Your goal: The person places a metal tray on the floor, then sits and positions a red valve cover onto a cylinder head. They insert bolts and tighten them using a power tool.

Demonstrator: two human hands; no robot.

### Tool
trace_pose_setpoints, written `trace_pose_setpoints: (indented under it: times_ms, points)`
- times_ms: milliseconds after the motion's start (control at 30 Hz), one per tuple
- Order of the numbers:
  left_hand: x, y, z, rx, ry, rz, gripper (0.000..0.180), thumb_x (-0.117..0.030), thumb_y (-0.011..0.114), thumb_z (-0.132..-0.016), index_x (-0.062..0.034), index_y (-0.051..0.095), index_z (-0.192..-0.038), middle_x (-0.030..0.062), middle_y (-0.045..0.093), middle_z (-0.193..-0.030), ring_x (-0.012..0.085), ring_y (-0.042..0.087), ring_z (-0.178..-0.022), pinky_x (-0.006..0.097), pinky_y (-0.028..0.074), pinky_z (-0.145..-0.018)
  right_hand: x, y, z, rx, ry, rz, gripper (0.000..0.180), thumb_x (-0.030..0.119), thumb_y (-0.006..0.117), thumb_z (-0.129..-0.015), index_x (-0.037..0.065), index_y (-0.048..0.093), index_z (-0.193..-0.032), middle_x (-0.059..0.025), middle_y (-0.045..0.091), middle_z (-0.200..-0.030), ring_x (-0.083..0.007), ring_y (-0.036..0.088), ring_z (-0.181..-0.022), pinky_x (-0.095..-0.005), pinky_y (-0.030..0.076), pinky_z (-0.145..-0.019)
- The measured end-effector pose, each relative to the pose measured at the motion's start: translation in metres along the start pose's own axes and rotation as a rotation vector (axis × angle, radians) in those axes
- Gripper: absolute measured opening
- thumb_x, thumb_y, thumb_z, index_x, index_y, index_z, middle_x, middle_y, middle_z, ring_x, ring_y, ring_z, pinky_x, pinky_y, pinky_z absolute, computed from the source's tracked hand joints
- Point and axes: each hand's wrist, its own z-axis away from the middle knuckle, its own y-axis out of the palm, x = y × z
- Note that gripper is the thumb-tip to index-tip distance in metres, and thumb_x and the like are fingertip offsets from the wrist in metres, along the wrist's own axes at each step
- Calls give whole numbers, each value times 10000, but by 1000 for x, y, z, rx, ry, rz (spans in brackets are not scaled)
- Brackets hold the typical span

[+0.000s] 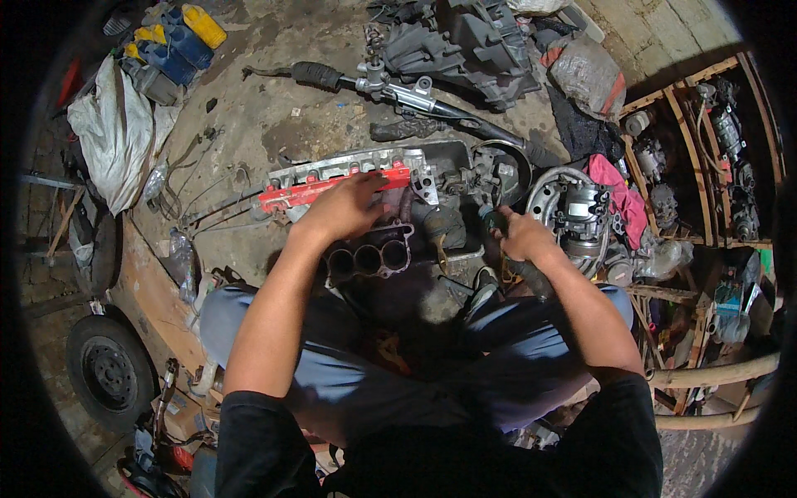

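My left hand point(347, 206) lies over the right end of a long metal engine part with a red-painted strip point(290, 196). Its fingers are stretched out and touch the strip. My right hand point(526, 236) is closed around a dark, elongated thing point(526, 277) with a greenish end; its kind is hard to make out. Just below my left hand sits a small engine block point(368, 260) with three round bores. Between my hands a grey metal pan point(462, 249) shows, partly covered by dark parts.
A steering rack point(415, 101) lies across the floor beyond. Behind it stands a dark gearbox housing point(461, 50). A silver compressor-like unit point(581, 212) and a pink cloth point(621, 195) are at right, beside wooden racks. A wheel point(108, 365) lies at left, below a white sack point(116, 137).
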Motion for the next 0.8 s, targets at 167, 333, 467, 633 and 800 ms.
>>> trace_pose_setpoints:
  times_ms: [167, 333, 467, 633, 800]
  points:
    - [9, 3, -2, -2, 16, 5, 581, -357, 625, -954, -87, 496, -1452, 179, 519, -1460, 353, 482, -1356, 431, 393, -1127, 13, 1, 9, -60, -174, -56, 574, 403, 579, -974, 167, 429, -1476, -273, 638, -1239, -458, 619, -1147, -531, 496, -995]
    - [1, -2, 0, 38, -27, 3, 575, -355, 621, -955, -81, 500, -1446, 182, 520, -1458, 359, 484, -1352, 436, 402, -1119, 24, -7, 13, -94, -176, -9, 561, 400, 596, -969, 187, 445, -1465, -264, 656, -1198, -453, 639, -1112, -533, 518, -953]
    - [8, 1, -2, 39, -20, -50, 567, -354, 617, -958, -87, 504, -1445, 202, 528, -1440, 375, 508, -1321, 442, 416, -1100, 26, -18, 16, -96, -176, 56, 545, 392, 610, -965, 212, 457, -1456, -241, 680, -1138, -437, 656, -1091, -531, 535, -919]
    - [10, -2, -4, 36, 13, -65, 552, -357, 611, -961, -95, 515, -1438, 215, 555, -1398, 386, 544, -1270, 451, 434, -1073, 28, -21, 14, -141, -183, 70, 566, 429, 602, -966, 240, 444, -1475, -254, 694, -1060, -446, 673, -1019, -535, 537, -884]
    - [2, -11, -3, 79, -39, -64, 568, -363, 601, -960, -88, 498, -1446, 211, 537, -1417, 377, 527, -1296, 454, 435, -1081, 36, -31, 22, -109, -207, 107, 530, 378, 615, -966, 233, 468, -1454, -205, 697, -1118, -397, 679, -1054, -511, 548, -892]
